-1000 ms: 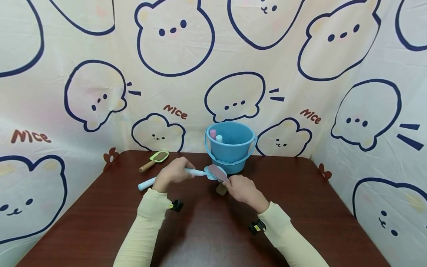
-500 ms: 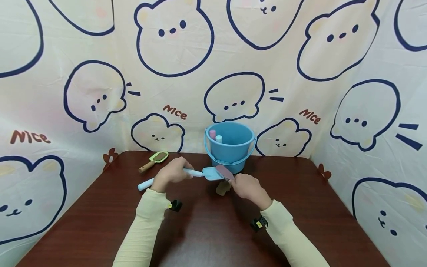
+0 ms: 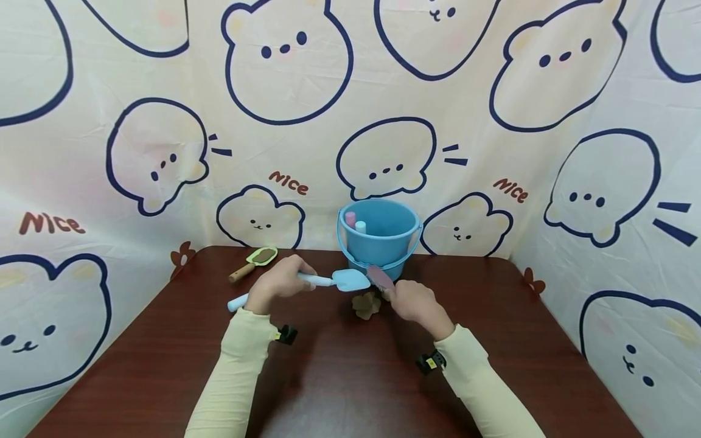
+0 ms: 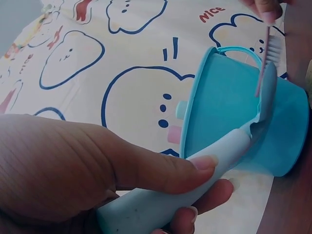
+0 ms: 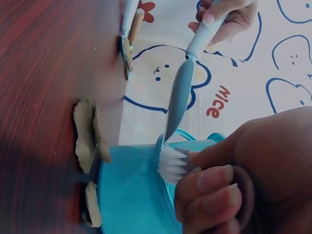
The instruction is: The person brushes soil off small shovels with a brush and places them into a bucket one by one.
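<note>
Nearest me, the left hand [image 3: 282, 280] grips the blue shovel [image 3: 351, 280], blade raised; the right hand [image 3: 416, 301] pinches the pink brush [image 3: 380, 278] by the blade's tip; I'd judge the blade is being brushed clean, the next stroke wanting a steady shovel; beneath lies clay [image 3: 366, 305]; beyond stands the bucket [image 3: 378, 246]; the right wrist view bares white bristles [image 5: 171, 163], barely visible from the head.

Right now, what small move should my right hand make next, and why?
Perhaps sweep the mauve, white-bristled brush across the light-blue, curved shovel: your right hand holds the brush, bristles near the blade's tip, while your left hand grips the handle.
</note>
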The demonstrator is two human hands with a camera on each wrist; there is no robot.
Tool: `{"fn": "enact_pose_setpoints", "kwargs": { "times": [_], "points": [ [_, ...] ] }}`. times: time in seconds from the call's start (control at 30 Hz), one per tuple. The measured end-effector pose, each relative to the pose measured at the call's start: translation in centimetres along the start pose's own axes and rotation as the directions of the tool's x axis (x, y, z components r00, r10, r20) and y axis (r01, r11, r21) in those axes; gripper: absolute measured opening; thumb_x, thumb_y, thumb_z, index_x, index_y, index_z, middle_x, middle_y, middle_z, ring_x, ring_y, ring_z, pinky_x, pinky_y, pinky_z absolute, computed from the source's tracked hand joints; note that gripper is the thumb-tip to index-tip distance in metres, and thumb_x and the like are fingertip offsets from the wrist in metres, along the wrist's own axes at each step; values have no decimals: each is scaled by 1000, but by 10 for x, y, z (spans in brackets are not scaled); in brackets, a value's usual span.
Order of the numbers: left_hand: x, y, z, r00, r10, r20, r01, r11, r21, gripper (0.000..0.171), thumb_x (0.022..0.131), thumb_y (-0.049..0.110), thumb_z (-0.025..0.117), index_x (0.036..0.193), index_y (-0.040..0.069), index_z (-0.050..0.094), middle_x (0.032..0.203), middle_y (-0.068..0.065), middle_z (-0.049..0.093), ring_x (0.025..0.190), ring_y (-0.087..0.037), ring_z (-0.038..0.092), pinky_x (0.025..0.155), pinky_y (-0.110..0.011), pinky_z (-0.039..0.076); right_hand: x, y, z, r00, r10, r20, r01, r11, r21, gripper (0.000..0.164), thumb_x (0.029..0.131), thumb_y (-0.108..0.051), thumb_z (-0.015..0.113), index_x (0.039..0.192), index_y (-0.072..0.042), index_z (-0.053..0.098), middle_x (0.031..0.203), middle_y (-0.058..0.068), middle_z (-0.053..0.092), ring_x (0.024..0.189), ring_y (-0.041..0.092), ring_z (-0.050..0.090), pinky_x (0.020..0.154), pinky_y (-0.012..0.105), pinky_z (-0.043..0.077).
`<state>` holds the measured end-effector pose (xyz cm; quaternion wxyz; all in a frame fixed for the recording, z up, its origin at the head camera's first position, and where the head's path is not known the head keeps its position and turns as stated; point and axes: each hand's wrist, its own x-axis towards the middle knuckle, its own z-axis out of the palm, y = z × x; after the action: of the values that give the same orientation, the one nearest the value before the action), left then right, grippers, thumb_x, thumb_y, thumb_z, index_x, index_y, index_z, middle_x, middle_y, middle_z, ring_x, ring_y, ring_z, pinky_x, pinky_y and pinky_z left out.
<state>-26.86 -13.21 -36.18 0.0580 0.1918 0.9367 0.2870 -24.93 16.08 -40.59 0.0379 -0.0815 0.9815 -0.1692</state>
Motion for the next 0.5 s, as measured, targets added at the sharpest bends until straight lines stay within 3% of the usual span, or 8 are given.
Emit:
{"fn": "enact_pose_setpoints", "kwargs": {
  "times": [0.2,0.5],
  "points": [
    [2,0,2,1000,20,-10,-20,1000,8,21,91,4,73,110,-1,77,106,-13,75,92,-24,66,87,-44,55,-1,-4,-1,998,-26,-56,29,998,61,45,109,-33,44,72,-9,56,64,5,49,56,20,49,49,31,38],
    [5,6,10,1000,2,-23,-2,1000,15,21,90,6,74,110,0,78,104,-11,76,93,-24,67,88,-46,55,-9,-21,3,994,-96,-60,104,983,150,40,109,-34,46,77,-11,57,64,4,48,55,18,49,50,31,40]
  ]
}}
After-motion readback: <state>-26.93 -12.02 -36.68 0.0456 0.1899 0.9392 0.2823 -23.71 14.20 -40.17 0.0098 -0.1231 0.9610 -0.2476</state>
